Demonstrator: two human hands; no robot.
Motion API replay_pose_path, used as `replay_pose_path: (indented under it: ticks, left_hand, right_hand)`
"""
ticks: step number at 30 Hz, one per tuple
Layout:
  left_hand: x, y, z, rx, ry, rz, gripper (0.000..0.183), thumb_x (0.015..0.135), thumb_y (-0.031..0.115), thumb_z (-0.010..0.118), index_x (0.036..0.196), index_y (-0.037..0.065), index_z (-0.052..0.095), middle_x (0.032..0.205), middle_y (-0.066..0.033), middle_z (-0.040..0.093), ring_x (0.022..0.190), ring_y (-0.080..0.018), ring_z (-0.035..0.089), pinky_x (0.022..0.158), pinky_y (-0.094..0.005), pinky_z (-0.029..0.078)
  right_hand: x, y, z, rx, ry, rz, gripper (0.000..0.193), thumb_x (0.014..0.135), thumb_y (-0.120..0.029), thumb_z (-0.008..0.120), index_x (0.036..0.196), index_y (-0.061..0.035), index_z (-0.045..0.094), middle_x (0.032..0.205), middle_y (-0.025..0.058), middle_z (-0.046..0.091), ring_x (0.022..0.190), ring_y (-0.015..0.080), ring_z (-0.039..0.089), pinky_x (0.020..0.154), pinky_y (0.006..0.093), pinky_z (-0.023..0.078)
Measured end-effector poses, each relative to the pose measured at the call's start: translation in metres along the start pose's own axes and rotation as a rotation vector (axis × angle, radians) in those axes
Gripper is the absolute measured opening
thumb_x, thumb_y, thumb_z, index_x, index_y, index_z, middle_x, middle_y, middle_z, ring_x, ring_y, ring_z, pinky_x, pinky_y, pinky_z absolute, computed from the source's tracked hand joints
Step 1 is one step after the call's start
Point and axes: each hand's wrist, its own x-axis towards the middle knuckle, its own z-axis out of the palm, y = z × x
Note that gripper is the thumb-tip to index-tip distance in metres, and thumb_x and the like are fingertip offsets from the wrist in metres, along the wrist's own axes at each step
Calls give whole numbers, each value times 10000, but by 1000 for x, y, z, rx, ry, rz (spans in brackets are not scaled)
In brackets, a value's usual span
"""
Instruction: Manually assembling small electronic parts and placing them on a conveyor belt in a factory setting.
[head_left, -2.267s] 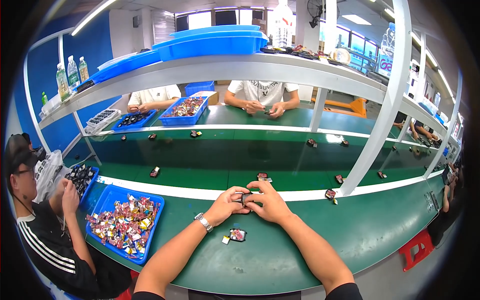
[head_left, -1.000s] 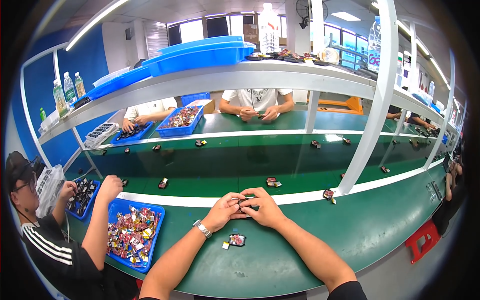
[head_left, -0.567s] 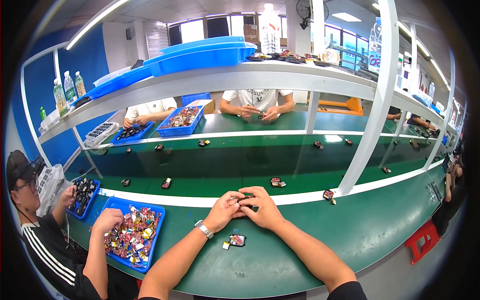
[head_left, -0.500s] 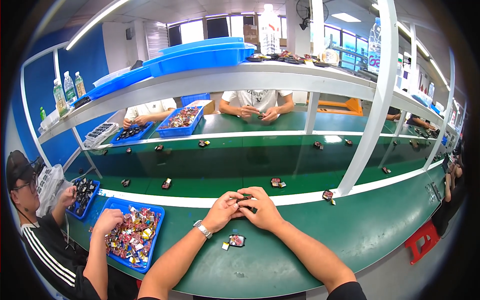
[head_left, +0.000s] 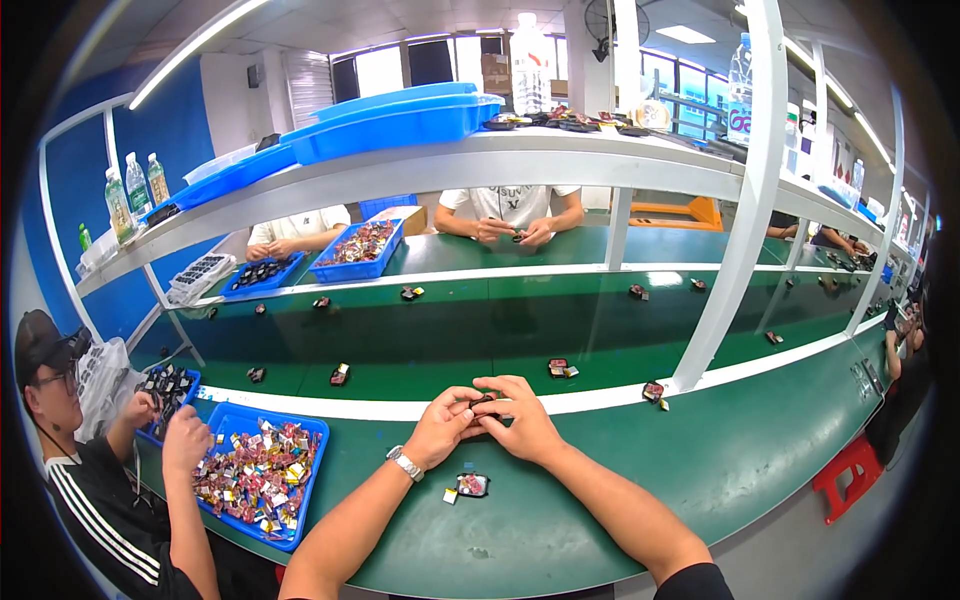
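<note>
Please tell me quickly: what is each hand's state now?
Left hand: closed, holding a small dark part.
Right hand: closed on the same small dark part.

A small dark part (head_left: pixel 484 401) sits pinched between the left hand (head_left: pixel 438 432) and right hand (head_left: pixel 524 428). They hide most of it; its tilt is unclear.

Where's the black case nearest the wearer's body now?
In the head view, the case lies below centre on the table, below the left hand and right of the watch.

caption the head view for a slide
Left hand and right hand hold a small black part over a green workbench, a filled blue tray at left.
</note>
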Motion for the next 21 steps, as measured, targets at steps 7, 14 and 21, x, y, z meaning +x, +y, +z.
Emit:
replay_pose_path:
  ticks: [7,14,21]
  left_hand:
    - [1,-2,1,78,54,-10,267,991,91,540,1243,61,458,1281,-134,573,1154,-217,601,974,-383,538]
    - [1,-2,6,41,72,-46,300,996,94,526,1280,56,439,1236,-132,584,1134,-219,606,1007,-405,524]
    - [-1,-2,4,42,81,-75,288,1001,84,512,1278,51,446,1230,-122,593,1130,-213,606,1001,-396,522]
  right_hand:
    - [0,3,0,-57,15,-58,185,782,-36,713,965,-67,717,1274,92,589,1210,291,499,924,369,502]
    - [-1,0,0,-231,115,-124,180,748,-26,729,917,-63,680,1023,76,607,962,259,582,768,340,518]
    - [-2,-5,2,-292,86,-178,184,730,-11,725,899,-59,672,965,72,603,883,250,585,719,347,523]
